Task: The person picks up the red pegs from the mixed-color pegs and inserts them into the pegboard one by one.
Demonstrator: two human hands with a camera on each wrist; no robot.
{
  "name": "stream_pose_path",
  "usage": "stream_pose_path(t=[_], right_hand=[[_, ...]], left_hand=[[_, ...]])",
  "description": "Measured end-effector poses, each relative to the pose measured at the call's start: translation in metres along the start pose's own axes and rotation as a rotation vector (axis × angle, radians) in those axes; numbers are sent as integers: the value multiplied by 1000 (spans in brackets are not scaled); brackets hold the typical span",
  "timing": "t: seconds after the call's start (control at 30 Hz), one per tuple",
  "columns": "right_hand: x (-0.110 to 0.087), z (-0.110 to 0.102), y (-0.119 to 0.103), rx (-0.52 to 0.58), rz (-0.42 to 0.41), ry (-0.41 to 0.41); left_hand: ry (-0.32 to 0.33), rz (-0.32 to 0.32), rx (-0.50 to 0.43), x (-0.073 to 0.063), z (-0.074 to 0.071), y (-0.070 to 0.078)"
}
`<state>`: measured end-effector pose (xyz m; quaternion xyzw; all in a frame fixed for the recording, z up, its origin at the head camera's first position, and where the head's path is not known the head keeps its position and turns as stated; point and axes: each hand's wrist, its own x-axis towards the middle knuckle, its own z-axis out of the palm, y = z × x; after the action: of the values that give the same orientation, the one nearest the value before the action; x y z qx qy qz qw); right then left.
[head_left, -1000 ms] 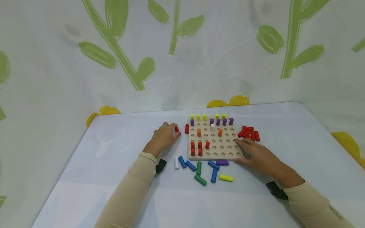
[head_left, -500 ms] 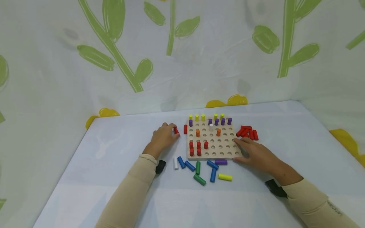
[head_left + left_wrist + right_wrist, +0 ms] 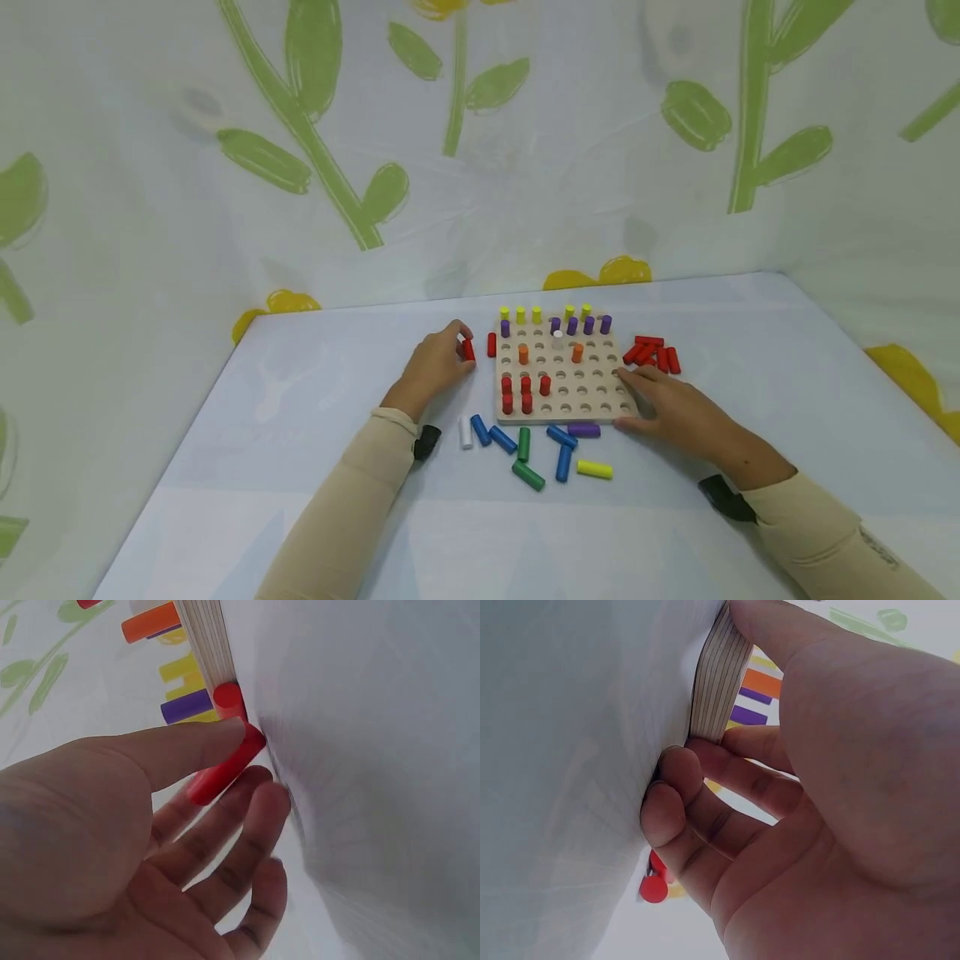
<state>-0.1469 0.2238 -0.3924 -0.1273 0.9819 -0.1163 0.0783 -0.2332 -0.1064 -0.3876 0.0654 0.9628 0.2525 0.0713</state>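
My left hand (image 3: 431, 367) pinches a red peg (image 3: 229, 769) between thumb and fingers, just left of the wooden pegboard (image 3: 573, 422). In the left wrist view the peg is tilted, its upper end under the thumb tip. Another red peg (image 3: 492, 345) lies between that hand and the board. My right hand (image 3: 682, 417) grips the board's right side, thumb at the near corner and fingertips farther up the edge, as the right wrist view shows. Standing in the board are yellow, purple and orange pegs, one white peg (image 3: 557, 340) and several red pegs (image 3: 526, 386) at the near left.
Several loose red pegs (image 3: 648, 354) lie in a pile right of the board. In front of it are white, blue, green, purple and yellow pegs (image 3: 595, 470) on the white tabletop (image 3: 480, 550). A leaf-printed cloth (image 3: 570, 183) rises behind.
My left hand has tightened round the red peg, which has turned from lying slanted to more upright. The right hand stays at the board's edge. The head view has shifted slightly.
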Motion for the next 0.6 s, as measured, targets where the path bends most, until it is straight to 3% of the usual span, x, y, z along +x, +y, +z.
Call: stream_pose_path(t=[0.13,0.3,0.6], right_hand=[[0,0,2,-2,7,-2],[2,-1,3,16,-11,6],[3,1,2,27,15,-22]], left_hand=[[6,25,-50,3,2,1],[69,56,-106,3,-1,5],[83,251,-171,-19,-10,33]])
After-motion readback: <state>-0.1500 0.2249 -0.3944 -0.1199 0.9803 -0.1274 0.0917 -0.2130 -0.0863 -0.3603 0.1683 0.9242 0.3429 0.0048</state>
